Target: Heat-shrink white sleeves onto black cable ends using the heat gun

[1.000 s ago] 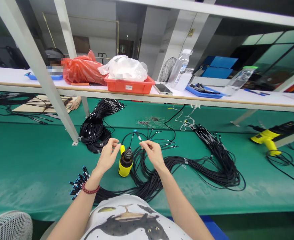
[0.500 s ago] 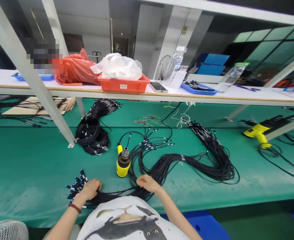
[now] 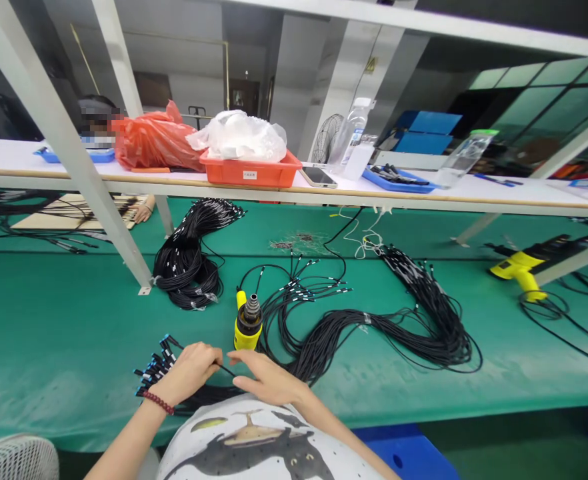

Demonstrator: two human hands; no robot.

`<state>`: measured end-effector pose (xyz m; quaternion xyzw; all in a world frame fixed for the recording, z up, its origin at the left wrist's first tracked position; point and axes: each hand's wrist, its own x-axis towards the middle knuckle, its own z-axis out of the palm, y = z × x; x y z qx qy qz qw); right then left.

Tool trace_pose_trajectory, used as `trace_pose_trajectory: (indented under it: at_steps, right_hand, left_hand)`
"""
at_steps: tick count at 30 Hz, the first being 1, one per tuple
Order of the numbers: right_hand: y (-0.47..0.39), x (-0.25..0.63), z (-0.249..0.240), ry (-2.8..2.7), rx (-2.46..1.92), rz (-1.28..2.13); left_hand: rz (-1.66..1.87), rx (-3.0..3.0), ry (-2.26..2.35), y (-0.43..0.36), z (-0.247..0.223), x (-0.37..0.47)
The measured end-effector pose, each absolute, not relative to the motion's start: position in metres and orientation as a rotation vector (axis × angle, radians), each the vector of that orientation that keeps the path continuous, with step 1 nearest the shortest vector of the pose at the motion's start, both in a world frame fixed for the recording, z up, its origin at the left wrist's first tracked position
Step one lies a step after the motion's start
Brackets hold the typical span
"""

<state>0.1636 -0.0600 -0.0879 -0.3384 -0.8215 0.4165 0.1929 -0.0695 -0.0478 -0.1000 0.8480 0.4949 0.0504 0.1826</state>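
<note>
My left hand is closed around a thin black cable, lifted a little over the bundle near the front edge of the bench. My right hand lies just to the right, its thumb and fingers apart around the cable's free stretch; whether it touches is hard to see. Beside my left wrist, several cable ends with blue tips fan out. The main cable bundle runs from under my hands to the right. A yellow heat gun stands nozzle up just behind my hands.
A coiled cable bundle lies at the back left, and another heat gun at the right. Above the bench runs a shelf with a red tray, a phone and bottles. A shelf post stands left. Another person's hand shows behind.
My left hand has moved right and raised a single cable off the bundle. My right hand has shifted left, close to it, with its fingers opening out.
</note>
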Motion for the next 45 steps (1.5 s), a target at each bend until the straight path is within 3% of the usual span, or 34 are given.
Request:
trace_pose_trajectory:
  at_steps: [6,13,21,31,45]
  right_hand:
    - [-0.068,0.152,-0.065,-2.136,-0.886,1.183]
    - [-0.064,0.179,-0.044,-1.868,-1.014,1.228]
    - [-0.061,0.202,0.022,-1.91,-1.036,1.035]
    - [-0.021,0.196,0.023,-1.813,-1.182,0.815]
    - [-0.001,0.187,0.006,-1.742,-1.284,0.729]
  left_hand:
    - [0.278,2.541,1.257,-0.065,-0.036,-0.032]
    - [0.419,2.669,1.42,-0.072,-0.007,-0.04]
    - [0.617,2.604,1.255,-0.074,0.03,-0.02]
    - [0.681,2.51,1.589,-0.043,0.021,-0.012]
    - [0.933,2.09,1.443,-0.02,0.018,-0.005]
